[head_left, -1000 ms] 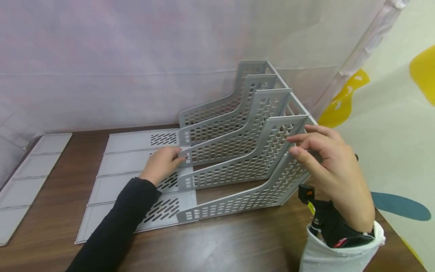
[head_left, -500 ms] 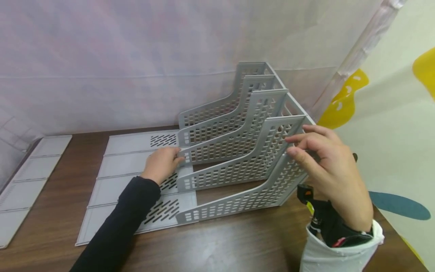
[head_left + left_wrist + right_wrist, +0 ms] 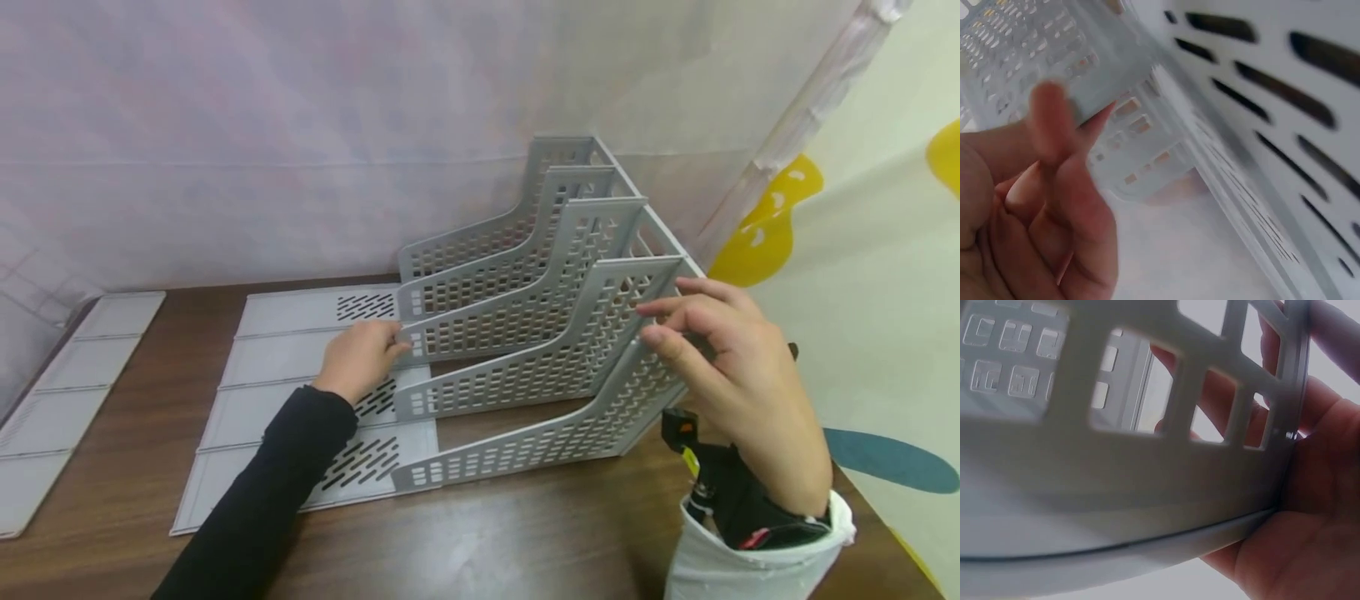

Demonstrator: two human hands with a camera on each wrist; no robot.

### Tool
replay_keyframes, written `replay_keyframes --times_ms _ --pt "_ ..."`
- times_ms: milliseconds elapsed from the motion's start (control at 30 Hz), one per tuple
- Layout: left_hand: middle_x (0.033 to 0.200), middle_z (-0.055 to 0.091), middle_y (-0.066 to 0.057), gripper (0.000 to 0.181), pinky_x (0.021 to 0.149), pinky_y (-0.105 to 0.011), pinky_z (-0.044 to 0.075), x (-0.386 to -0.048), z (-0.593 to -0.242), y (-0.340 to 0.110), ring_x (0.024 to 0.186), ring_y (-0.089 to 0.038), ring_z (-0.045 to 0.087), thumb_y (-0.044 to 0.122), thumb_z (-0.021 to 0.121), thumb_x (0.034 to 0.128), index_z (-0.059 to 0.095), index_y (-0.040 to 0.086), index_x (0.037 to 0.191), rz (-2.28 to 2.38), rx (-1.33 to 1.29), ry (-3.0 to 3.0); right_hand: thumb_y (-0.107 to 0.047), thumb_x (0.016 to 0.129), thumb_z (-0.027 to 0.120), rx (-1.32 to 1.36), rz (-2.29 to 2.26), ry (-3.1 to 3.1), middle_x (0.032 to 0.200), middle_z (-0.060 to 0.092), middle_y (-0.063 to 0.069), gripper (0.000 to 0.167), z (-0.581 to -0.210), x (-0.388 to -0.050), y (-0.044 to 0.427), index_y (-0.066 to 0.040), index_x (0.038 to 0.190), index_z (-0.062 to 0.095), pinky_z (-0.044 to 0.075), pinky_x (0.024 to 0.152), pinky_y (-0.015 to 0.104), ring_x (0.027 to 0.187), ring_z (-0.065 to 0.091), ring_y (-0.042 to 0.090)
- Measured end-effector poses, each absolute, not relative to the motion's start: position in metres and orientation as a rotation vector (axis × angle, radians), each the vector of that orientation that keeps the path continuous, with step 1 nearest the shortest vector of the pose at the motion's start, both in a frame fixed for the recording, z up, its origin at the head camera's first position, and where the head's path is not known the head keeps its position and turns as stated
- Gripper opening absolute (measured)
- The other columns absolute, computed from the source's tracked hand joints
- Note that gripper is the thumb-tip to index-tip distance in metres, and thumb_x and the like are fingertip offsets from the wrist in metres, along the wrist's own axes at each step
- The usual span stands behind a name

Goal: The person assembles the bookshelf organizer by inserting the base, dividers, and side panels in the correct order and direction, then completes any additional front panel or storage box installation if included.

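Observation:
A grey plastic file rack (image 3: 510, 367) stands on the wooden table, its perforated upright dividers stepping up toward the back at the right. My left hand (image 3: 360, 358) pinches the low front end of one middle divider (image 3: 480, 329). In the left wrist view the thumb and fingers (image 3: 1079, 206) meet at that divider's edge. At the tall rear end, my right hand (image 3: 738, 383) holds the nearest side panel (image 3: 540, 437) around its back edge. Through the panel's holes in the right wrist view, its fingers (image 3: 1216, 400) show on the far side.
Flat grey panels (image 3: 277, 350), partly slotted, lie joined under the rack's front end. Another strip of grey panels (image 3: 67, 383) lies at the far left of the table (image 3: 480, 542). A pale sheet (image 3: 300, 125) hangs behind; a wall with coloured shapes (image 3: 885, 333) is on the right.
Both hands keep their places on the rack. Only a slight shift of the head view shows.

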State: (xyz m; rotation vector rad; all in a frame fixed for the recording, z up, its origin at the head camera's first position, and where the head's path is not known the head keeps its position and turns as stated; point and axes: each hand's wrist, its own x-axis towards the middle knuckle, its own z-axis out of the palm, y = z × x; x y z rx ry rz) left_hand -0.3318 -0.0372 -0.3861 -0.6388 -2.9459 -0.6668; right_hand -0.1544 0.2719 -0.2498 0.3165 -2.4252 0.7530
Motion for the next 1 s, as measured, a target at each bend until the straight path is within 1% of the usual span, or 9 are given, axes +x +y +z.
replay_keyframes --times_ms 233,500,633,833,1000 --pt "0.057 0.037 -0.003 0.039 0.05 -0.027 0.027 -0.331 -0.3878 -0.0367 0.05 -0.016 0.037 0.025 0.062 0.092 0.04 0.014 0.062 -0.654 -0.647 -2.934 -0.017 0.087 0.069 0.316 0.766 -2.429 0.104 0.073 0.012 0.019 -0.2528 -0.1528 0.273 -0.016 0.07 0.061 0.032 0.103 0.054 0.125 0.048 0.029" --pt "0.059 0.04 -0.004 0.036 0.05 -0.027 0.029 -0.3306 -0.3863 -0.0345 0.052 -0.017 0.039 0.025 0.063 0.0917 0.044 0.013 0.064 -0.651 -0.627 -2.937 -0.017 0.087 0.069 0.324 0.761 -2.425 0.103 0.073 0.012 0.019 -0.2506 -0.1534 0.274 -0.015 0.07 0.06 0.032 0.103 0.052 0.125 0.048 0.029" --pt "0.058 0.038 -0.001 0.035 0.05 -0.027 0.029 -0.3304 -0.3844 -0.0351 0.052 -0.016 0.039 0.026 0.064 0.0909 0.045 0.013 0.064 -0.629 -0.594 -2.977 -0.018 0.088 0.068 0.325 0.751 -2.438 0.104 0.072 0.013 0.018 -0.2488 -0.1544 0.2727 -0.015 0.071 0.061 0.032 0.103 0.056 0.125 0.048 0.031" --pt "0.056 0.034 0.001 0.038 0.05 -0.028 0.029 -0.3314 -0.3823 -0.0325 0.052 -0.016 0.038 0.028 0.065 0.0893 0.043 0.015 0.062 -0.597 -0.543 -3.024 -0.017 0.088 0.068 0.322 0.753 -2.433 0.104 0.072 0.013 0.02 -0.2486 -0.1549 0.2723 -0.015 0.07 0.059 0.032 0.103 0.056 0.126 0.048 0.031" --pt "0.057 0.041 -0.001 0.033 0.05 -0.029 0.031 -0.3287 -0.3812 -0.0304 0.053 -0.016 0.042 0.027 0.063 0.0915 0.048 0.015 0.065 -0.612 -0.535 -3.024 -0.017 0.087 0.068 0.315 0.743 -2.43 0.103 0.073 0.014 0.021 -0.2484 -0.1542 0.2731 -0.015 0.069 0.058 0.032 0.102 0.055 0.126 0.048 0.031"
